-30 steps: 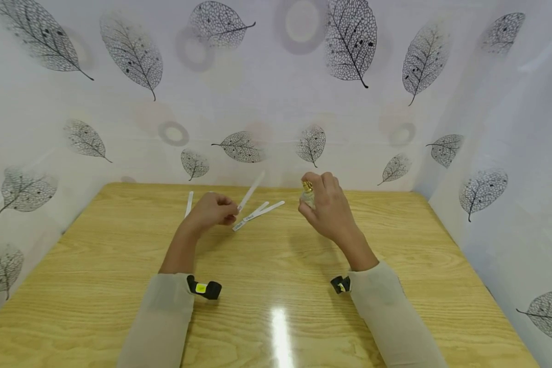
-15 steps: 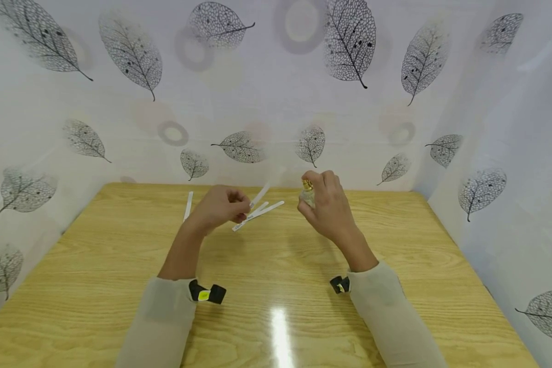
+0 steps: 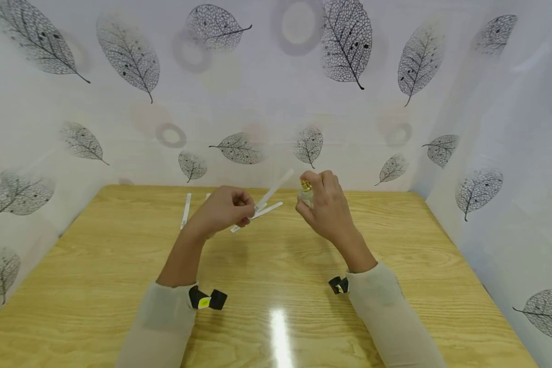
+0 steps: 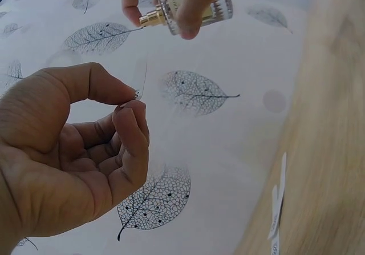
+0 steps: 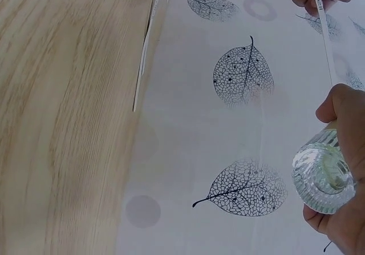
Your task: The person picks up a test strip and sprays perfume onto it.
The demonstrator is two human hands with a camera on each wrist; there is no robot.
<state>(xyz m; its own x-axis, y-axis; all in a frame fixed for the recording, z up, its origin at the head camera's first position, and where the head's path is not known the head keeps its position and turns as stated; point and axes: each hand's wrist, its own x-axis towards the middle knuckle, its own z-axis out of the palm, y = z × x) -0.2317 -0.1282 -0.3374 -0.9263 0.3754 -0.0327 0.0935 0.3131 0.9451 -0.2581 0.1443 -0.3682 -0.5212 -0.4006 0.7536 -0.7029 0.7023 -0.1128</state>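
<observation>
thumb and fingertip of the left hand (image 3: 225, 209) pinch one end of a slim white strip (image 3: 274, 189), the other fingers curled in beneath. the grip is at the printed end, probably so the plain length is left bare, slanting up with its far tip just beside the glass bottle (image 3: 307, 197). the right hand (image 3: 324, 207) grips that bottle above the table, fingers wrapped round the body and one fingertip on the golden top (image 4: 151, 19), a hold that seems suited to pressing down on it.

dark lettering sits on the strip by the pinching fingers, too small to read. the bottle carries a label with some print, partly covered by the fingers, and no brand can be made out.

under and beyond the left hand, two overlapping strips (image 3: 268, 210) lie on the wooden table (image 3: 276, 276), with marks near their close ends that are not legible. another strip (image 3: 186, 210) lies to the left of that hand. farther out, black bands (image 3: 209, 299) circle the pale cuffs, and a leaf-printed sheet (image 3: 257, 102) stands behind.
</observation>
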